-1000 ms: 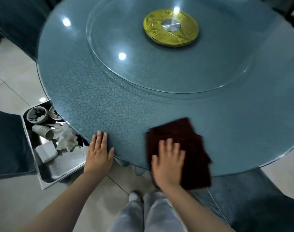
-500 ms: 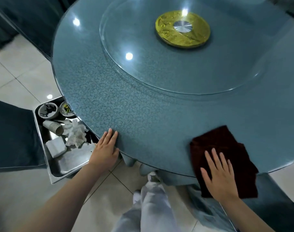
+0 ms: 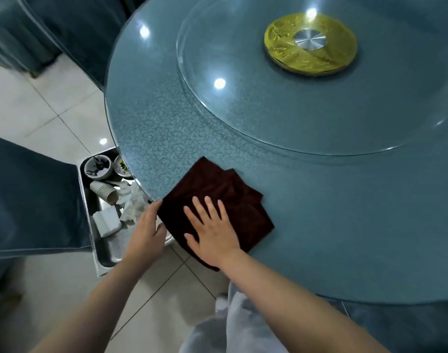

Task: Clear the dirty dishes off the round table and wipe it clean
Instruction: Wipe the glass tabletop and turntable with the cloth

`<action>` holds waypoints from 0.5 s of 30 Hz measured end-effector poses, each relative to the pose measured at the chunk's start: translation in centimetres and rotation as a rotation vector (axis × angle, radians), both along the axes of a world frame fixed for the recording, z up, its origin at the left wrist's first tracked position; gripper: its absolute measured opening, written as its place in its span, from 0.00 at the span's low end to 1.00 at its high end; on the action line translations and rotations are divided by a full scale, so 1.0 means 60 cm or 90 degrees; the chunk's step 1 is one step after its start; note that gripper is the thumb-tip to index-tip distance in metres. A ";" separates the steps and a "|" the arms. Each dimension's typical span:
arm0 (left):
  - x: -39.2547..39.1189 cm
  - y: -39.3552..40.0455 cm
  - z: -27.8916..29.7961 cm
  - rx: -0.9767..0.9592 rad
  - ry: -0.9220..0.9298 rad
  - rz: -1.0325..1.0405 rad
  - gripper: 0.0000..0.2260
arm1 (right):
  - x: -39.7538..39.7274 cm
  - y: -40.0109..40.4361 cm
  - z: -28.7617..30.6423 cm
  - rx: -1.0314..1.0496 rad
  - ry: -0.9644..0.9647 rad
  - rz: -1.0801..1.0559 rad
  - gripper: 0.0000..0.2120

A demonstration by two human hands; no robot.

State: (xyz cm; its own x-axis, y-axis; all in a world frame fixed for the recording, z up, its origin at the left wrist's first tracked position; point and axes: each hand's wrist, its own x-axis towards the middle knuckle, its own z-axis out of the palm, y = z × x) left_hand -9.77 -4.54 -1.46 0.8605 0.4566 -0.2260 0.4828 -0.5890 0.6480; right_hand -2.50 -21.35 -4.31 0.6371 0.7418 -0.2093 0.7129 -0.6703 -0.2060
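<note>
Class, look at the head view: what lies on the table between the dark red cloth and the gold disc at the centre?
Only bare table and the clear glass turntable lie between the cloth and the gold disc.

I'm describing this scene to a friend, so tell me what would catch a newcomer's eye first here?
First, the dark red cloth at the near left edge of the round table, pressed flat under the right hand while the left hand sits at the rim beside it. Next, the gold disc at the glass turntable's centre. Lower left, a metal tray holds dirty bowls, cups and napkins.
</note>
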 end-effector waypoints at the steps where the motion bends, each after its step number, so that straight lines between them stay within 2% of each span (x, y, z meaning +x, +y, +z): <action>1: 0.001 0.006 0.002 0.012 0.003 0.007 0.27 | 0.002 -0.009 -0.002 0.005 -0.009 0.012 0.31; 3: 0.012 0.014 0.006 0.023 0.004 0.030 0.27 | 0.004 -0.062 -0.003 0.029 -0.023 0.029 0.31; 5: 0.030 0.015 0.009 0.020 0.011 0.032 0.27 | -0.001 -0.146 -0.003 0.032 -0.025 -0.013 0.30; 9: 0.078 0.009 0.018 0.067 0.046 -0.008 0.28 | -0.014 -0.366 0.003 -0.028 -0.055 -0.192 0.29; 11: 0.100 0.009 0.019 0.076 0.065 -0.028 0.27 | -0.012 -0.452 0.010 -0.079 -0.037 -0.327 0.32; 15: 0.131 0.033 0.008 0.155 0.116 -0.051 0.27 | 0.024 -0.462 0.007 -0.104 -0.017 -0.533 0.34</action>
